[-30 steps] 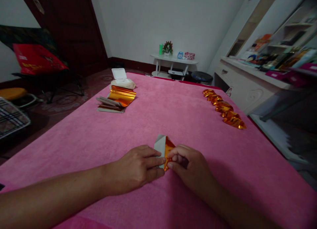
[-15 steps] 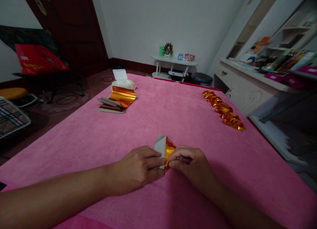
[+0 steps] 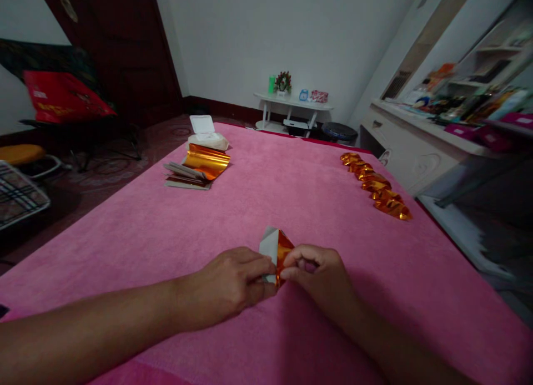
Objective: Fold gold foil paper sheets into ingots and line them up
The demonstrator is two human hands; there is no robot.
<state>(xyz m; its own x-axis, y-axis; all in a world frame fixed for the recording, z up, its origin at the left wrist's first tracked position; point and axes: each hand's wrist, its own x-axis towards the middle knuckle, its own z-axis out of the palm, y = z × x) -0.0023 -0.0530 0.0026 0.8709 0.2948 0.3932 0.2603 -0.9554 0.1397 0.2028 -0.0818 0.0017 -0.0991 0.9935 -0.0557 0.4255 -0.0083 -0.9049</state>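
A small folded sheet of foil paper (image 3: 270, 245) lies on the pink cloth in front of me, its left part grey and its right part shiny gold. My left hand (image 3: 237, 285) holds its lower left edge, fingers bent and close together over the grey side. With thumb and forefinger, my right hand (image 3: 318, 277) pinches the gold side at the right edge. The fingertips of both hands nearly meet at the lower part of the sheet, hiding that stretch of it.
A stack of foil sheets (image 3: 206, 162) lies at the far left of the pink cloth (image 3: 275, 191), with an open-lidded white pack (image 3: 206, 135) behind it. Along the right edge runs a row of folded gold foil pieces (image 3: 375, 184). A white cabinet (image 3: 416, 146) stands beyond that edge.
My left fingers have drawn back and bent a little at the sheet's lower left. The right hand's pinch has shifted slightly left, over the gold side.
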